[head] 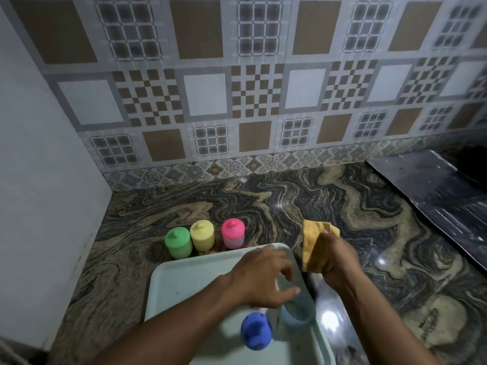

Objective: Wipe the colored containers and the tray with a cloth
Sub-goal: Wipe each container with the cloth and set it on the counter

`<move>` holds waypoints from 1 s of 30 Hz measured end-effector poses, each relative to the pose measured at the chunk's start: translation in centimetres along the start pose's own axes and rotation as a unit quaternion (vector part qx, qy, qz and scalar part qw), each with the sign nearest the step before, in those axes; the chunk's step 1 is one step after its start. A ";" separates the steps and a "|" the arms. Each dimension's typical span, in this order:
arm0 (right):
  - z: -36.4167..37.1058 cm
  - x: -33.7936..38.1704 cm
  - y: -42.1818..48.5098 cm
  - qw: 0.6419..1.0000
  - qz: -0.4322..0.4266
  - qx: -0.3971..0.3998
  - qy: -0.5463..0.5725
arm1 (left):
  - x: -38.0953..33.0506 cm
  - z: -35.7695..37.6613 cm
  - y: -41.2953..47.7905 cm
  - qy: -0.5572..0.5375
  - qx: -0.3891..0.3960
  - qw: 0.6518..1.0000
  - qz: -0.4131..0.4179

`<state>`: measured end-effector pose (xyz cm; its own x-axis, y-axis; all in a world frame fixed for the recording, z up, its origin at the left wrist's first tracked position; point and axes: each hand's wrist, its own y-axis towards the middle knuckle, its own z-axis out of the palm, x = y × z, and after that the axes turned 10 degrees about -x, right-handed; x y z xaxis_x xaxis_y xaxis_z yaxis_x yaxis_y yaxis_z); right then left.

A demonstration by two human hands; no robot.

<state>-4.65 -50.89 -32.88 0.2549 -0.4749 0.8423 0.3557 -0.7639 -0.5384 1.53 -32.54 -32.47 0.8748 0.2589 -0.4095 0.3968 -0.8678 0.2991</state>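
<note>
Green jar (178,242), yellow jar (202,236), pink jar (233,233), blue jar (256,330), mustard cloth (311,248).

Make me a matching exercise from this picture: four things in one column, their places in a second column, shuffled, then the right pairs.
Things
1. pink container
2. blue container
3. pale blue container
4. cloth

Places
A. held in the right hand
B. standing in the tray, no hand on it
C. on the counter behind the tray
D. in the tray, gripped at the top by the left hand

Pairs: 1-C, 2-B, 3-D, 4-A
</note>
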 end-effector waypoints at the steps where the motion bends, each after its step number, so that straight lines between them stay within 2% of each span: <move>1: -0.6 0.0 0.1 1.000 -0.005 -0.007 -0.001 | -0.7 0.5 -0.2 0.016 0.023 0.999 0.033; 5: -1.9 -0.2 -1.1 0.999 -0.025 0.008 -0.024 | -2.0 2.4 -0.8 0.113 0.102 0.978 0.140; 10: -2.2 -1.3 -1.8 0.998 -0.033 0.041 -0.035 | -1.9 3.0 -0.8 0.159 0.094 0.970 0.155; 14: -1.9 -0.8 -2.0 0.996 -0.076 0.016 0.031 | -0.7 2.1 0.0 0.110 0.014 0.992 0.064; 17: -1.6 -0.6 -1.7 0.982 -0.175 -0.040 0.056 | 0.5 0.4 1.2 0.053 -0.053 0.996 -0.037; 20: -1.0 -1.2 -1.6 0.960 -0.274 -0.048 0.014 | 2.2 -1.5 2.1 0.021 -0.084 0.989 -0.119; 22: 0.1 -2.0 -2.4 0.939 -0.341 -0.006 -0.037 | 3.1 -2.3 2.7 0.003 -0.098 0.982 -0.160; 24: 1.7 -3.3 -3.5 0.918 -0.375 0.086 -0.094 | 3.3 -2.7 3.4 -0.026 -0.103 0.976 -0.189; 27: 3.7 -5.2 -4.5 0.909 -0.353 0.170 -0.139 | 3.0 -2.9 3.7 -0.069 -0.108 0.972 -0.194; 30: 3.7 -3.9 -4.5 0.938 -0.271 0.205 -0.063 | 3.2 -3.2 3.5 -0.103 -0.096 0.973 -0.183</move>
<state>-3.88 -44.00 -33.83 0.0308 0.0095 0.9995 0.7735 -0.6335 -0.0179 6.60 -33.37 -30.01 0.5993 0.4281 -0.6764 0.7329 -0.6334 0.2484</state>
